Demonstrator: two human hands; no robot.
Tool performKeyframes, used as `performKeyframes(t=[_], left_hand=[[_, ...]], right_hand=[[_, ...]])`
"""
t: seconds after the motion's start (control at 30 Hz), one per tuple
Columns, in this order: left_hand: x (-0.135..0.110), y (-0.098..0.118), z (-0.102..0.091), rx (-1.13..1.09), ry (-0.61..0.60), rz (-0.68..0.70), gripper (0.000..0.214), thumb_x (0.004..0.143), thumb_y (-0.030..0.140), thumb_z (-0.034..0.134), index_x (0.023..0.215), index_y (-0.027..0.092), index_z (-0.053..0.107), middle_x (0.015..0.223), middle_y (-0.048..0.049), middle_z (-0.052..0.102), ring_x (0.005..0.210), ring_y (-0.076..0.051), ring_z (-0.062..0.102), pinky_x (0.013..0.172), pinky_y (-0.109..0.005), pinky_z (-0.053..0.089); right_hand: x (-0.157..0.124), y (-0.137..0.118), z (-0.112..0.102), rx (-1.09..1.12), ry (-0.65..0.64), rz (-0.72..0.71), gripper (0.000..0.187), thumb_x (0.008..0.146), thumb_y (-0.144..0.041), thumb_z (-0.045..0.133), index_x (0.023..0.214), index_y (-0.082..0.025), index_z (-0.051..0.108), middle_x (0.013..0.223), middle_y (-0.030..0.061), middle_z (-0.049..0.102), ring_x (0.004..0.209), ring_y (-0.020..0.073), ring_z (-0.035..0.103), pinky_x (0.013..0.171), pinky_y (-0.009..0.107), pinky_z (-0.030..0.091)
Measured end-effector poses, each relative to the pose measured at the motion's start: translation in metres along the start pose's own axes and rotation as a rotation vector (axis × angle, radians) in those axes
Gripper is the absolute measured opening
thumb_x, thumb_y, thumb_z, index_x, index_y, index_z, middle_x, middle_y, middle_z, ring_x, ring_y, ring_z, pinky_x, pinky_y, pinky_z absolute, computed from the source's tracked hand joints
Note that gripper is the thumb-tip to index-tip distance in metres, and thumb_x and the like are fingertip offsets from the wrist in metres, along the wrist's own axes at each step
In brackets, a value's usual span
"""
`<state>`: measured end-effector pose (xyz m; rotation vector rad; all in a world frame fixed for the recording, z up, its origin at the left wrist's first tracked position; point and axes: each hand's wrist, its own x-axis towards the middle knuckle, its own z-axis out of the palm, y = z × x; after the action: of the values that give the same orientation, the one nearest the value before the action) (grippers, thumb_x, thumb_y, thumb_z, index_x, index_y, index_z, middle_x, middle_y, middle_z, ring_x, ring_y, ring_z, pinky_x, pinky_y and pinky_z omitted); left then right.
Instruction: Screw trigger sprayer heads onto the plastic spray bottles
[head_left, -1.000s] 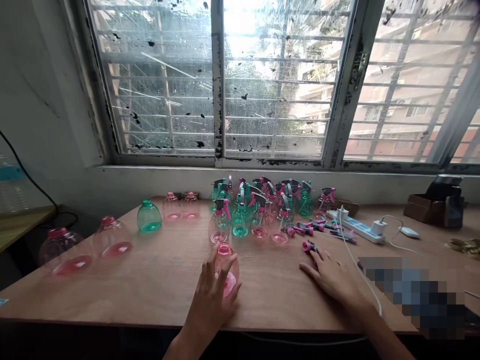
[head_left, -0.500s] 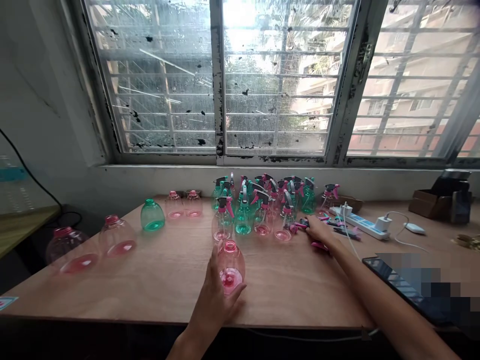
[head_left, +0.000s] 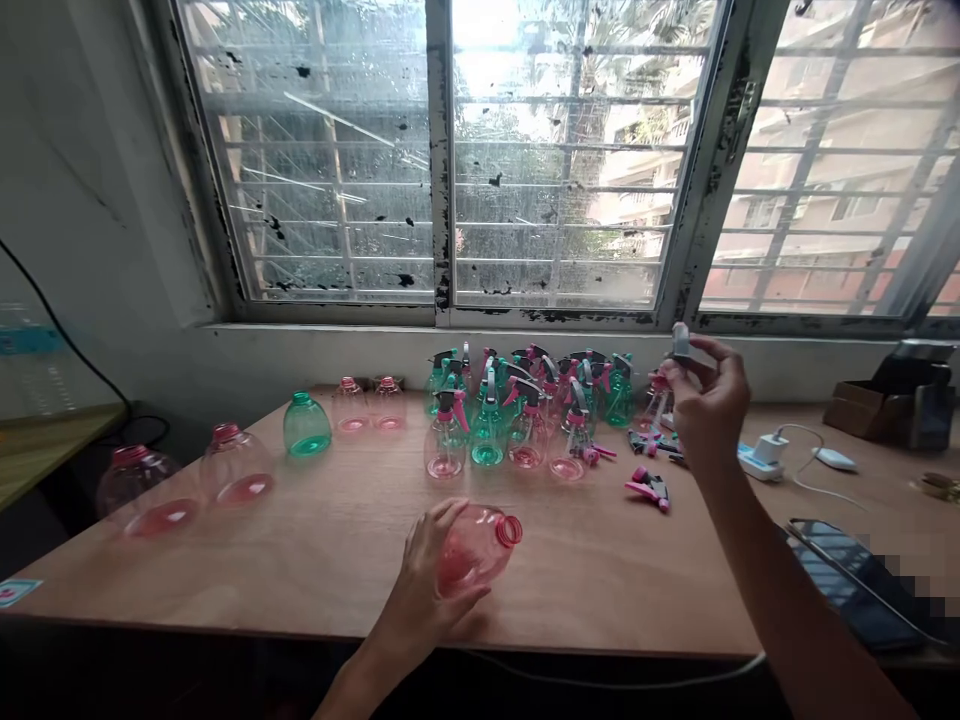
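Observation:
My left hand (head_left: 426, 585) is wrapped round a clear pink bottle (head_left: 480, 545) without a top, tilted so its pink neck points right, just above the wooden table (head_left: 330, 560). My right hand (head_left: 709, 405) is raised over the table's right side, fingers pinched on a spray trigger head (head_left: 679, 348) with a grey top. Below it lie loose pink and dark trigger heads (head_left: 651, 487). A cluster of finished green and pink spray bottles (head_left: 517, 410) stands at the back centre.
Open-necked bottles stand at the left: two pink ones (head_left: 187, 480), a green one (head_left: 306, 428), two small pink ones (head_left: 367, 403). A white power strip (head_left: 757, 462), a phone (head_left: 855, 580) and a brown box (head_left: 892, 395) lie at the right. A barred window (head_left: 555, 160) is behind.
My right hand picked a trigger head from the loose pile and lifted it. My left hand tipped the pink bottle from upright so its neck points right.

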<state>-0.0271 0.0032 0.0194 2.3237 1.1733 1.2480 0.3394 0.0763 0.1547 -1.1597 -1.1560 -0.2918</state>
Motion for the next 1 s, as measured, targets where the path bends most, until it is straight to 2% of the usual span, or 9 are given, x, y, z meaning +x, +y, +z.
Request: performKeyframes(t=[0.1, 0.2, 0.27, 0.4, 0.53, 0.6, 0.8, 0.87, 1.0], left_hand=[[0.000, 0.001, 0.000, 0.056, -0.017, 0.071, 0.083, 0.079, 0.021, 0.080, 0.149, 0.036, 0.037, 0.147, -0.0100, 0.052, 0.133, -0.035, 0.051, 0.115, -0.056, 0.038], [0.001, -0.001, -0.001, 0.037, -0.020, 0.068, 0.085, 0.077, 0.028, 0.083, 0.149, 0.035, 0.038, 0.146, -0.0107, 0.053, 0.133, -0.036, 0.052, 0.114, -0.055, 0.041], [0.002, -0.001, -0.002, -0.010, -0.028, 0.044, 0.085, 0.078, 0.033, 0.083, 0.150, 0.035, 0.038, 0.147, -0.0110, 0.052, 0.135, -0.036, 0.050, 0.113, -0.055, 0.044], [0.002, 0.001, -0.005, -0.069, -0.046, 0.001, 0.085, 0.079, 0.035, 0.083, 0.150, 0.037, 0.037, 0.149, -0.0108, 0.049, 0.139, -0.036, 0.046, 0.114, -0.056, 0.042], [0.002, 0.003, -0.005, -0.085, -0.051, -0.026, 0.087, 0.077, 0.035, 0.085, 0.150, 0.038, 0.037, 0.148, -0.0098, 0.050, 0.138, -0.035, 0.046, 0.114, -0.056, 0.042], [0.002, 0.004, -0.004, -0.088, -0.046, -0.038, 0.088, 0.076, 0.036, 0.086, 0.150, 0.038, 0.038, 0.147, -0.0094, 0.051, 0.137, -0.035, 0.047, 0.114, -0.056, 0.042], [0.002, 0.002, -0.004, -0.093, -0.051, -0.046, 0.087, 0.076, 0.037, 0.085, 0.150, 0.039, 0.038, 0.149, -0.0093, 0.050, 0.139, -0.036, 0.046, 0.115, -0.057, 0.041], [0.002, 0.001, -0.004, -0.096, -0.054, -0.045, 0.086, 0.077, 0.037, 0.085, 0.149, 0.039, 0.038, 0.149, -0.0097, 0.050, 0.139, -0.036, 0.045, 0.115, -0.056, 0.040], [0.002, 0.001, -0.004, -0.114, -0.057, -0.047, 0.088, 0.076, 0.037, 0.086, 0.149, 0.039, 0.038, 0.149, -0.0097, 0.049, 0.139, -0.036, 0.045, 0.116, -0.057, 0.039]], right_hand=[[-0.036, -0.075, -0.014, 0.592, 0.034, -0.017, 0.047, 0.090, -0.029, 0.070, 0.132, -0.032, 0.050, 0.136, 0.0046, 0.056, 0.108, 0.0241, 0.067, 0.088, 0.044, 0.063], [-0.083, -0.130, -0.013, 0.817, 0.048, 0.032, 0.048, 0.089, -0.022, 0.071, 0.131, -0.037, 0.053, 0.141, 0.0020, 0.053, 0.111, 0.0221, 0.065, 0.090, 0.043, 0.062], [-0.107, -0.145, -0.005, 0.888, 0.003, 0.060, 0.048, 0.090, -0.019, 0.070, 0.131, -0.038, 0.054, 0.145, 0.0033, 0.050, 0.105, 0.0213, 0.068, 0.084, 0.040, 0.063], [-0.122, -0.143, 0.005, 0.903, 0.010, 0.115, 0.042, 0.091, -0.019, 0.069, 0.127, -0.035, 0.056, 0.145, 0.0047, 0.050, 0.101, 0.0192, 0.068, 0.081, 0.036, 0.063], [-0.112, -0.141, -0.004, 0.920, 0.139, 0.162, 0.039, 0.091, -0.017, 0.067, 0.124, -0.034, 0.056, 0.141, 0.0022, 0.049, 0.107, 0.0207, 0.066, 0.092, 0.046, 0.062], [-0.110, -0.145, -0.008, 0.939, 0.148, 0.144, 0.038, 0.090, -0.014, 0.068, 0.121, -0.034, 0.057, 0.140, 0.0011, 0.050, 0.108, 0.0207, 0.066, 0.095, 0.048, 0.060], [-0.135, -0.141, -0.002, 0.919, -0.136, 0.116, 0.032, 0.093, -0.018, 0.064, 0.120, -0.033, 0.056, 0.145, 0.0063, 0.049, 0.108, 0.0232, 0.068, 0.082, 0.040, 0.064], [-0.141, -0.136, -0.002, 0.897, -0.174, 0.117, 0.031, 0.093, -0.020, 0.065, 0.120, -0.032, 0.056, 0.142, 0.0081, 0.051, 0.108, 0.0244, 0.068, 0.079, 0.039, 0.064], [-0.135, -0.135, -0.013, 0.885, 0.023, 0.140, 0.034, 0.090, -0.018, 0.068, 0.119, -0.033, 0.059, 0.140, 0.0058, 0.052, 0.103, 0.0242, 0.069, 0.080, 0.043, 0.062]])
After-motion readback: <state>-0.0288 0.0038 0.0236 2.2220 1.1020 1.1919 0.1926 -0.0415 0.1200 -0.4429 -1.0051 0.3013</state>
